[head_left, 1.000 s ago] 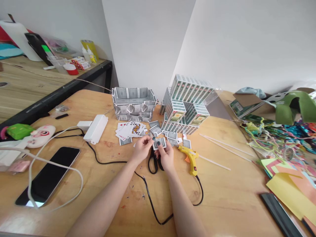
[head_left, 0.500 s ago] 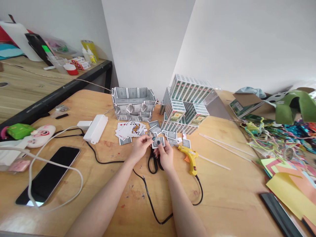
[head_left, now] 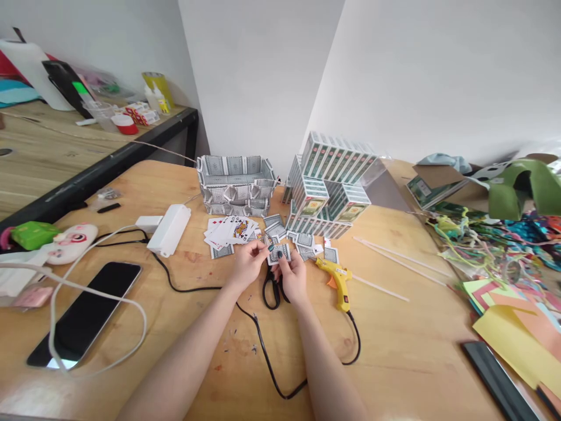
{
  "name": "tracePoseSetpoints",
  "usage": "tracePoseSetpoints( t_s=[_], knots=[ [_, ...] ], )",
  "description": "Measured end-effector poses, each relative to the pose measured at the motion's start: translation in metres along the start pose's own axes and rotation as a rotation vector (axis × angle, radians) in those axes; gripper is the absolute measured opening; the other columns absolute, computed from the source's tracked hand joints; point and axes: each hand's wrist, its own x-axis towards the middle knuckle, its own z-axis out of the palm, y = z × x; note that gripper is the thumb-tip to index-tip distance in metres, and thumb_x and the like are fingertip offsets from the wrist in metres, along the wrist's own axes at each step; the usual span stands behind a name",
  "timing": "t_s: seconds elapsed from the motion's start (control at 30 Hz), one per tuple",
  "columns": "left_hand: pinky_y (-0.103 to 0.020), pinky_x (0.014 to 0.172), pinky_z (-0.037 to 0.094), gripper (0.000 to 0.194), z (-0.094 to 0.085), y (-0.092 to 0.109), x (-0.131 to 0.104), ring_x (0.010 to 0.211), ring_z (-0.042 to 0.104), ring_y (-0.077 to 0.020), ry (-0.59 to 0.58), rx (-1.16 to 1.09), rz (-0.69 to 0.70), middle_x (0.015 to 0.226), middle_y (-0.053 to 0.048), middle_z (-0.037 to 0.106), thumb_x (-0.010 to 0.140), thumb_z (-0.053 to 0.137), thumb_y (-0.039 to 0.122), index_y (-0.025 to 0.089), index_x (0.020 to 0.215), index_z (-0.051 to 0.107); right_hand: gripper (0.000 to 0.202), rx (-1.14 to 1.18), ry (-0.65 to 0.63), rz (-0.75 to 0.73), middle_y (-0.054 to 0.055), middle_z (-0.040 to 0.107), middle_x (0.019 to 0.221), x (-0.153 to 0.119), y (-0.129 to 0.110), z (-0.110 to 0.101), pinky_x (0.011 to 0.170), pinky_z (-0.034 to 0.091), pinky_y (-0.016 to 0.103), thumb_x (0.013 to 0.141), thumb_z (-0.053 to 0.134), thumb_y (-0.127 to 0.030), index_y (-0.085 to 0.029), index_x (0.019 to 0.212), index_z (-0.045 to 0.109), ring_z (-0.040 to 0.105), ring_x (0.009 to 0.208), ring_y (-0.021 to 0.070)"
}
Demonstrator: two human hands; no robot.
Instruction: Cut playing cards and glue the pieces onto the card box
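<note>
A small patterned card piece (head_left: 281, 250) is pinched between the thumb and fingers of my right hand (head_left: 293, 278). The fingers of my left hand (head_left: 249, 263) are closed at the left edge of that piece; my thumb covers the spot. Just below the card lie black-handled scissors (head_left: 270, 294), their blades hidden. A yellow glue gun (head_left: 339, 280) rests to the right of my right hand. Beyond my hands are loose playing cards (head_left: 232, 230), more patterned cards (head_left: 304, 240) and a basket made of cards (head_left: 236, 193).
Card boxes (head_left: 339, 158) are stacked at the back. Glue sticks (head_left: 381, 288) lie on the right, near coloured paper (head_left: 512, 336). A phone (head_left: 87, 313), white cable, white adapter (head_left: 170, 230) and black cord (head_left: 263, 345) occupy the left and front.
The card piece and both my hands have shifted very slightly left. My grip on the card looks the same.
</note>
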Motion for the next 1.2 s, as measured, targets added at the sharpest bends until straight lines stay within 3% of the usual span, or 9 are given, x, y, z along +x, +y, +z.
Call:
tracePoseSetpoints(
  t_s=[0.2,0.37,0.63,0.8,0.93,1.03,1.2],
  knots=[
    [-0.022,0.053,0.037,0.017,0.002,0.004,-0.004,0.054,0.046,-0.0104,0.026,0.068,0.005,0.057,0.003,0.050,0.076,0.053,0.032,0.016,0.068,0.055,0.030,0.016,-0.006,0.006,-0.007,0.055,0.051,0.002,0.000,-0.002,0.033,0.033,0.018,0.078,0.054,-0.048,-0.021,0.075,0.040,0.043,0.033,0.0057],
    [-0.021,0.052,0.034,0.018,0.000,0.006,-0.005,0.052,0.041,-0.0093,0.039,0.099,0.049,0.055,0.004,0.046,0.075,0.053,0.030,0.017,0.063,0.051,0.033,-0.004,-0.033,0.004,-0.006,0.055,0.051,0.002,-0.002,-0.002,0.034,0.033,0.018,0.077,0.055,-0.049,-0.021,0.072,0.040,0.043,0.034,0.0058],
    [-0.024,0.059,0.042,0.021,-0.009,0.002,-0.005,0.059,0.052,-0.0134,-0.024,0.119,0.015,0.063,0.000,0.057,0.079,0.051,0.035,0.017,0.080,0.060,0.034,0.008,-0.052,0.016,-0.005,0.056,0.052,0.002,-0.004,-0.001,0.034,0.033,0.018,0.076,0.055,-0.051,-0.020,0.073,0.041,0.043,0.034,0.0059],
    [-0.026,0.063,0.042,0.024,-0.035,0.009,-0.004,0.065,0.055,-0.0156,0.046,0.461,0.074,0.075,-0.004,0.063,0.082,0.044,0.033,0.017,0.086,0.062,0.033,0.053,-0.008,0.018,-0.005,0.058,0.054,0.002,-0.004,-0.002,0.034,0.033,0.017,0.076,0.056,-0.050,-0.020,0.072,0.041,0.042,0.034,0.0052],
    [-0.031,0.071,0.042,0.021,-0.054,0.016,-0.007,0.082,0.057,-0.0211,-0.046,0.803,0.101,0.097,-0.006,0.061,0.073,0.058,0.032,0.021,0.091,0.062,0.032,0.074,0.005,0.018,-0.004,0.058,0.054,0.003,-0.004,-0.003,0.034,0.033,0.017,0.076,0.056,-0.048,-0.020,0.073,0.042,0.043,0.035,0.0051],
    [-0.032,0.074,0.043,0.027,-0.058,0.014,-0.008,0.089,0.056,-0.0244,-0.130,0.891,0.025,0.100,-0.007,0.057,0.064,0.067,0.028,0.020,0.090,0.062,0.032,0.078,0.006,0.019,-0.004,0.058,0.054,0.003,-0.003,-0.003,0.034,0.033,0.017,0.076,0.057,-0.047,-0.020,0.072,0.042,0.043,0.035,0.0051],
    [-0.034,0.077,0.044,0.011,-0.056,0.000,-0.007,0.083,0.057,-0.0225,-0.180,0.850,-0.048,0.090,-0.006,0.055,0.065,0.065,0.023,0.018,0.074,0.061,0.033,0.078,0.008,0.038,-0.004,0.058,0.054,0.003,-0.003,-0.003,0.034,0.033,0.018,0.074,0.059,-0.048,-0.020,0.072,0.043,0.043,0.035,0.0058]
  ],
)
